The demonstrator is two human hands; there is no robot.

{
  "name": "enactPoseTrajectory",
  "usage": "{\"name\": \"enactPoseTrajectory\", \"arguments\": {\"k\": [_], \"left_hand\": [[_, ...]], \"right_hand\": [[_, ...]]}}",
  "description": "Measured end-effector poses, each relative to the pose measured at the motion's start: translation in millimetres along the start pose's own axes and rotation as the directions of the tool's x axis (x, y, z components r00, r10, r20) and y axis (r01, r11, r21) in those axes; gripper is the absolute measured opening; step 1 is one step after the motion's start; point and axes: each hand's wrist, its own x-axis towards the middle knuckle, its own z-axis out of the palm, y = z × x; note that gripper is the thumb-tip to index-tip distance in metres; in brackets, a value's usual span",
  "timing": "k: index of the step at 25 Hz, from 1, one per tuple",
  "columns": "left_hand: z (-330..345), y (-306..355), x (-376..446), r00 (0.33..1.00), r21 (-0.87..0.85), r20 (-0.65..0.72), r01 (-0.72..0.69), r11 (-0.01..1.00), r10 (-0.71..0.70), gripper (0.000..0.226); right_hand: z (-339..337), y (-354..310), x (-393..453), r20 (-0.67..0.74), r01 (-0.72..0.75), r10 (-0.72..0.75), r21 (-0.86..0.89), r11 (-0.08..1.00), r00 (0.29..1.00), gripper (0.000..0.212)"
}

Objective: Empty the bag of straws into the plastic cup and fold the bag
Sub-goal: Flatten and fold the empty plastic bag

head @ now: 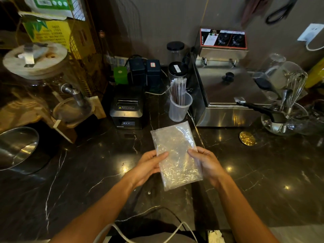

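Observation:
A clear, crinkled plastic bag (pixel 175 151) lies flat over the dark marble counter, a long rectangle with nothing visible inside it. My left hand (pixel 150 166) grips its left edge, thumb on top. My right hand (pixel 205 163) grips its right edge the same way. Behind the bag stands a translucent plastic cup (pixel 179 109) with several wrapped straws (pixel 178 90) upright in it.
A black receipt printer (pixel 127 109) sits left of the cup, a steel appliance (pixel 228 95) right of it. A glass bowl with a whisk (pixel 287 118) is at far right, a gold disc (pixel 247 138) on the counter, a steel bowl (pixel 15 148) at far left. Cables (pixel 157 230) cross the near edge.

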Motion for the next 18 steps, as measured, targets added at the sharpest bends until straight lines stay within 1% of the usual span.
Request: {"name": "enactPoseTrajectory", "arguments": {"k": [3,5,8,11,14,18], "left_hand": [[0.3,-3.8,0.9,0.995,0.074,-0.079,-0.054,0.996,0.06,0.035],[0.8,-2.4,2.7,0.991,0.077,-0.107,-0.069,0.995,0.077,0.034],[4.7,-0.2,4.1,0.989,0.068,-0.126,-0.069,0.995,0.077,0.037],[4.7,-0.7,6.6,0.971,0.126,-0.191,-0.118,0.985,0.141,0.035],[9.9,0.5,7.5,0.964,0.127,-0.224,-0.12,0.985,0.146,0.033],[16.0,2.6,5.7,0.943,0.166,-0.249,-0.184,0.969,0.221,0.03]], "right_hand": [[-4.7,8.0,0.7,-0.04,-0.027,0.022,-0.143,0.989,0.999,0.028],[-3.6,12.8,-0.4,-0.024,-0.039,0.036,-0.177,0.983,0.999,0.033],[0.2,15.4,-2.4,0.017,-0.015,0.018,-0.19,0.982,1.0,0.031],[4.0,17.1,-3.1,-0.008,0.016,-0.018,-0.21,0.978,1.0,0.03],[10.2,20.1,-3.5,-0.047,0.022,-0.032,-0.191,0.981,0.998,0.031],[12.1,20.8,-2.7,-0.029,0.031,-0.035,-0.152,0.988,0.999,0.03]]}}
